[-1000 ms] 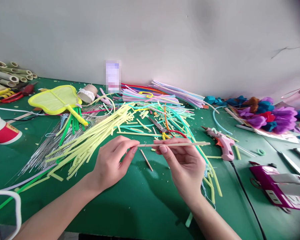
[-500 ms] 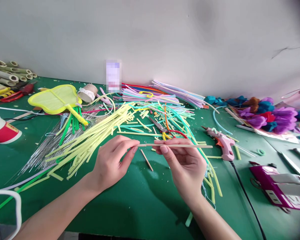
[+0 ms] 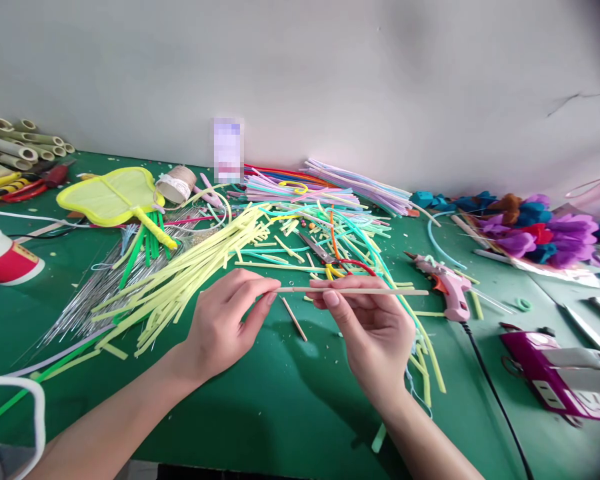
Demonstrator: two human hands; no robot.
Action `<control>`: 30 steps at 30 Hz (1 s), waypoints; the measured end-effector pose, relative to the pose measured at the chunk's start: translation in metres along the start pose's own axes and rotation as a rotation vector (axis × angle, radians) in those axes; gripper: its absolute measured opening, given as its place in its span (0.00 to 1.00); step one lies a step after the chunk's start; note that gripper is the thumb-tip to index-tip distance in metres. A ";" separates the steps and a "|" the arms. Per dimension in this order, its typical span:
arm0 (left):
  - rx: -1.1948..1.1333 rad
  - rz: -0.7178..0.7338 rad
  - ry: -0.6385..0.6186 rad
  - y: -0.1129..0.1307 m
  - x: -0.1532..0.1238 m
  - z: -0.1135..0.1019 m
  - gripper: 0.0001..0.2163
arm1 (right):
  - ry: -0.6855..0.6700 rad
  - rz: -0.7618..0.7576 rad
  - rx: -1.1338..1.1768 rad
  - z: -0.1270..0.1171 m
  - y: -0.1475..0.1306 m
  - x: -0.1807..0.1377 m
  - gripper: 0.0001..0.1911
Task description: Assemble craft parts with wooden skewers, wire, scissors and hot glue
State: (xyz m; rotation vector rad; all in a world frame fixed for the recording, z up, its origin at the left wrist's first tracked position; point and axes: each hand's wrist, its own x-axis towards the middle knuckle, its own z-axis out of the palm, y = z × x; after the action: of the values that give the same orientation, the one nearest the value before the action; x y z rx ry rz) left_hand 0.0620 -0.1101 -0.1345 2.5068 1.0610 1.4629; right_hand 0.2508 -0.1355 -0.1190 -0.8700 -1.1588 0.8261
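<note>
A thin beige stick [image 3: 380, 291] lies level across both hands, above the green table. My left hand [image 3: 233, 317] pinches its left end between thumb and index finger. Farther right, my right hand [image 3: 373, 327] grips the same stick between thumb and fingers, and its right end sticks out past the hand. A small joint or mark shows on the stick near the left fingertips. Below it on the table rests a short brown stick piece [image 3: 294, 320]. Scissors [image 3: 323, 253] with red and yellow handles lie just behind the right hand.
Yellow chenille stems [image 3: 195, 273] and metal wires [image 3: 100, 287] spread to the left, near a yellow leaf-shaped fan [image 3: 107, 197] and a red-white cup [image 3: 10, 260]. At right are a pink glue gun [image 3: 445, 287], its cord, a purple power strip [image 3: 535, 367] and colourful flowers [image 3: 555, 233].
Both hands hold the stick in nearly the same pose. The whole view has shifted very slightly; nothing has been taken up or let go.
</note>
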 end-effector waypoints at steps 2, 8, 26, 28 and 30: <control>0.003 0.002 0.002 0.000 0.000 0.000 0.12 | -0.005 0.006 0.006 0.000 0.000 0.000 0.05; 0.012 0.002 0.012 0.000 0.000 -0.001 0.11 | -0.016 0.008 -0.007 0.000 0.000 0.000 0.06; 0.038 0.016 0.069 0.003 0.001 -0.006 0.11 | -0.102 0.126 -0.081 -0.001 -0.003 -0.002 0.05; 0.033 0.018 0.069 0.003 0.001 -0.007 0.11 | -0.106 0.125 -0.071 -0.001 -0.003 -0.002 0.05; 0.022 0.017 0.068 0.004 0.001 -0.007 0.11 | -0.109 0.123 -0.059 -0.001 -0.003 -0.003 0.05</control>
State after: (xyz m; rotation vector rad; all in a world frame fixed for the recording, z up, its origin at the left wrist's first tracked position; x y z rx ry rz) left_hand 0.0590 -0.1140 -0.1285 2.5037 1.0749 1.5604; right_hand 0.2512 -0.1394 -0.1177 -0.9622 -1.2396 0.9530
